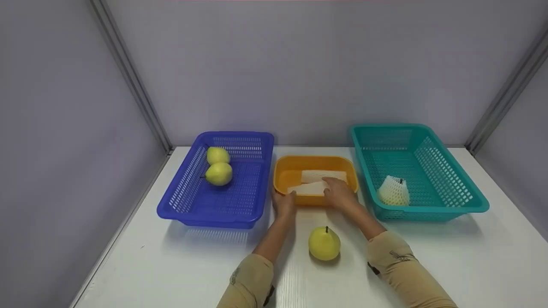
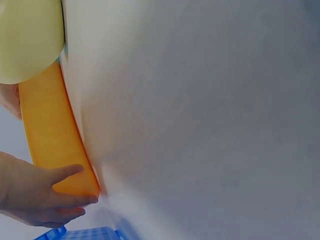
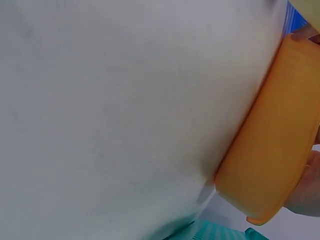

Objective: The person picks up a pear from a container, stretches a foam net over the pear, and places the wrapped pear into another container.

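An orange plastic container (image 1: pixel 314 199) stands mid-table with two flat white foam nets (image 1: pixel 324 176) in it. My left hand (image 1: pixel 284 204) holds its near left corner. In the left wrist view the thumb (image 2: pixel 67 172) lies along the front wall and the fingers reach round the end. Over the near wall my right hand (image 1: pixel 341 194) reaches in, index finger extended onto the foam nets, thumb apart from it. In the right wrist view the container (image 3: pixel 272 130) hides most of that hand. A bare yellow pear (image 1: pixel 324 244) stands on the table between my forearms.
To the left is a blue basket (image 1: pixel 252 188) with two yellow pears (image 1: pixel 218 173) in it. A green basket (image 1: pixel 432 208) on the right holds a pear in a white foam net (image 1: pixel 393 191). Grey panels stand behind and at both sides of the white table (image 1: pixel 197 265).
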Motion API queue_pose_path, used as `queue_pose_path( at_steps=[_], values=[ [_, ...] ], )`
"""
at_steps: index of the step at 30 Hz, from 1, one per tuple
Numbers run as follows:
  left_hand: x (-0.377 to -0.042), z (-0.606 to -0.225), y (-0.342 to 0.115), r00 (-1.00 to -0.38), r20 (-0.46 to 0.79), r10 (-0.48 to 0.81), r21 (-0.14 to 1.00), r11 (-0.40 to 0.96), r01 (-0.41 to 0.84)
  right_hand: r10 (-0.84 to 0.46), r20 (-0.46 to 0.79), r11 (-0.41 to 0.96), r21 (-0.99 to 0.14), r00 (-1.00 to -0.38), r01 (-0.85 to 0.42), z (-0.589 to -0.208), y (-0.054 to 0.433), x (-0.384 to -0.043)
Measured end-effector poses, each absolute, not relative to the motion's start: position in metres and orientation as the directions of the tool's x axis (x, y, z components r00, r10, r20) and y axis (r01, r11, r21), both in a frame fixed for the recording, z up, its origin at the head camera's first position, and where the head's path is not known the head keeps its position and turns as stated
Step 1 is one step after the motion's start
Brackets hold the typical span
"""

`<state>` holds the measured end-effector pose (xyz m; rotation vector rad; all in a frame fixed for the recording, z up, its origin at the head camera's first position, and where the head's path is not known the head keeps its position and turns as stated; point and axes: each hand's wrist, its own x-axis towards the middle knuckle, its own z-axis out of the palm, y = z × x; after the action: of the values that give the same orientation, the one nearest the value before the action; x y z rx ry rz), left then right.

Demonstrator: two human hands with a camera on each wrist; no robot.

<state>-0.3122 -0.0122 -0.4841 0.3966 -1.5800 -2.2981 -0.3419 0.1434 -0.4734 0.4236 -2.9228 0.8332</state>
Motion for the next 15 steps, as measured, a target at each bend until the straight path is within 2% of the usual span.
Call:
queue_pose_path(
  at_steps=[9, 15],
  values=[
    [-0.3114, -0.4824, -0.0138, -0.909, -0.097, -0.405, 0.935, -0.351, 0.056, -0.169, 0.113, 0.813, -0.546, -0.979, -0.204, -0.472, 0.1434, -0.3428],
    [-0.3105, -0.481, -0.0136, -0.907, -0.132, -0.4, 0.933, -0.358, 0.022, -0.145, 0.101, 0.745, -0.643, -0.984, -0.176, -0.4709, 0.1482, -0.345]
  ],
)
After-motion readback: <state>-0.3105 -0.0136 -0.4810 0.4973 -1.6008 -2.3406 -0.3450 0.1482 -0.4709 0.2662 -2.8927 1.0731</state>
